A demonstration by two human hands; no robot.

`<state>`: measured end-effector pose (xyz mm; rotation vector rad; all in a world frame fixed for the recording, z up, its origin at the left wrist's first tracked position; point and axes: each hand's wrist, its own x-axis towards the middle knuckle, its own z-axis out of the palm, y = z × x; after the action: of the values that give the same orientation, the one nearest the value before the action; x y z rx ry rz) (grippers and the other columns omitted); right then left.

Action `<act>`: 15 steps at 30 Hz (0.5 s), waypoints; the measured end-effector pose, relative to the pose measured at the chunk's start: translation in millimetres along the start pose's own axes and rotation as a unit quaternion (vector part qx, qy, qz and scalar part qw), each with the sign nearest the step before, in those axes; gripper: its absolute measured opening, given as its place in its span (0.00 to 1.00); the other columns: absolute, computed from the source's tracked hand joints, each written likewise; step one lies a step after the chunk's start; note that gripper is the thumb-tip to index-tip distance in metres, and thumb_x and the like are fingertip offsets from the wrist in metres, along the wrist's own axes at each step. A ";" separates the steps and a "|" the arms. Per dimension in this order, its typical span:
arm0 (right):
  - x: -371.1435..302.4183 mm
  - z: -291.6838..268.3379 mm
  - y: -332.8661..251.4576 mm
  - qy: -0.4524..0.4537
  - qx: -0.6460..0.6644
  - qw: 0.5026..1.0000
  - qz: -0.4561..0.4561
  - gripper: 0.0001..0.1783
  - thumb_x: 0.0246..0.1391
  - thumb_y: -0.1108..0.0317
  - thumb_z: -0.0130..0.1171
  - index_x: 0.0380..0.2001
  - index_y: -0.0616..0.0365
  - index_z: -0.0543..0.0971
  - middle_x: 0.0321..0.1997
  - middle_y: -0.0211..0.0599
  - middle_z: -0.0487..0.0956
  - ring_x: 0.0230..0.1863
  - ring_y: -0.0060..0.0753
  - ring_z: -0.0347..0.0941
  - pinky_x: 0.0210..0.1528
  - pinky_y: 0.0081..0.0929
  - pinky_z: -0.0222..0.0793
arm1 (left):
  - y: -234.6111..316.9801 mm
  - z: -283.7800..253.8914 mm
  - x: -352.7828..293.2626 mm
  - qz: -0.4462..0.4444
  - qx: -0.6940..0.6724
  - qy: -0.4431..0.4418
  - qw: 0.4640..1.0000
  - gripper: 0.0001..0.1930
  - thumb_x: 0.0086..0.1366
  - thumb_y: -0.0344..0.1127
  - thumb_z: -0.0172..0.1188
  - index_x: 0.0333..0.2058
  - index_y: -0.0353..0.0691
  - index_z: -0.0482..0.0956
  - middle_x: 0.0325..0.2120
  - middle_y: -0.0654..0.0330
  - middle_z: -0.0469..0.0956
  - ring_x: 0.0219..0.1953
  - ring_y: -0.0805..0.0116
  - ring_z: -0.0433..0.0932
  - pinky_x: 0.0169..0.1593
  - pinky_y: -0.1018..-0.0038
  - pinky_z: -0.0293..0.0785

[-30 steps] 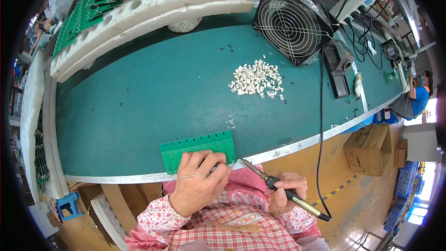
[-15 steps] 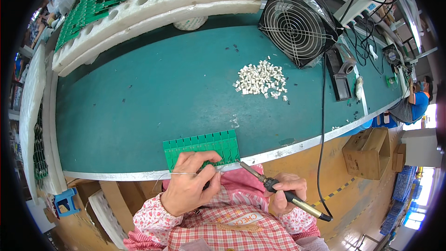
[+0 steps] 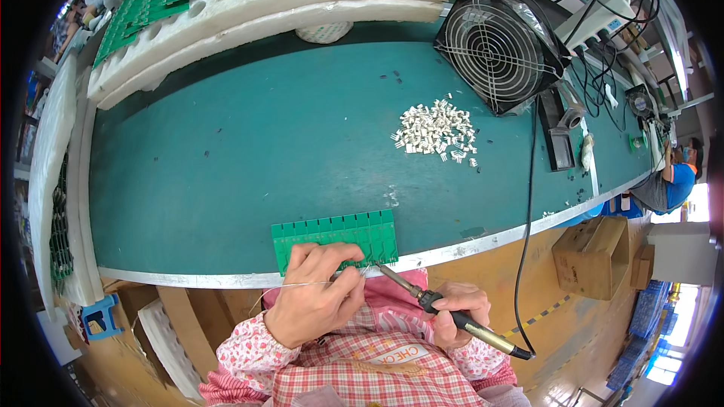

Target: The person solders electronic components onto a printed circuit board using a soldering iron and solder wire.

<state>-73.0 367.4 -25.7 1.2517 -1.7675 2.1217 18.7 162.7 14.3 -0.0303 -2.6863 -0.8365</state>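
A green circuit board panel point(image 3: 335, 231) lies at the near edge of the bench, slightly tilted, its lower left part covered by my fingers. My left hand point(image 3: 317, 298) rests over that near side, thumb and fingers closed on a thin silvery solder wire point(image 3: 296, 284). My right hand point(image 3: 458, 310) grips a soldering iron point(image 3: 483, 334) with a black and yellowish handle. Its metal tip points up-left and meets the board's near edge, close to my left fingertips. The exact contact point is too small to make out.
A pile of small white connectors point(image 3: 436, 130) lies on the green bench mat point(image 3: 226, 203). Beyond it stands a black fan point(image 3: 492, 49) with a wire guard. White foam trays point(image 3: 249, 11) hold green boards at the back left. The iron's cord point(image 3: 531, 181) hangs at the right.
The iron's tip has shifted left along the board's near edge, closer to my left fingers. My view has turned slightly. Both hands keep their holds.
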 end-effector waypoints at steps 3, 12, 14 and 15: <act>0.7 1.9 -0.1 -0.001 0.001 1.000 0.004 0.08 0.48 0.79 0.59 0.33 0.68 0.73 0.13 0.36 0.74 0.09 0.27 0.66 0.12 0.24 0.60 | -0.6 0.0 -0.8 -0.001 -0.001 -0.001 1.000 0.09 0.47 0.25 0.64 0.26 0.41 0.72 0.41 0.60 0.76 0.40 0.64 0.77 0.45 0.65 0.66; -0.1 1.2 2.0 -0.017 0.004 1.000 0.007 0.08 0.48 0.78 0.60 0.33 0.68 0.73 0.14 0.37 0.74 0.09 0.28 0.66 0.12 0.25 0.60 | -2.2 1.0 0.0 0.000 -0.010 0.001 1.000 0.10 0.46 0.25 0.64 0.26 0.41 0.72 0.41 0.60 0.76 0.39 0.62 0.76 0.43 0.66 0.66; -0.4 0.6 2.0 -0.020 0.001 1.000 0.007 0.08 0.48 0.78 0.60 0.33 0.67 0.73 0.14 0.37 0.74 0.09 0.28 0.66 0.12 0.25 0.60 | -2.3 1.8 0.4 0.001 -0.008 0.000 1.000 0.10 0.46 0.25 0.64 0.27 0.41 0.72 0.41 0.60 0.76 0.39 0.62 0.76 0.43 0.65 0.66; -0.5 0.4 2.0 -0.023 -0.002 1.000 0.006 0.09 0.48 0.77 0.60 0.33 0.67 0.73 0.14 0.37 0.74 0.09 0.28 0.66 0.12 0.25 0.60 | -2.3 2.1 0.4 0.002 -0.007 -0.001 1.000 0.10 0.46 0.25 0.64 0.27 0.41 0.72 0.41 0.59 0.75 0.38 0.61 0.76 0.43 0.65 0.66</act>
<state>-73.5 366.6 -27.6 1.3025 -1.8013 2.1126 17.4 161.9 11.5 -0.0385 -2.6817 -0.8535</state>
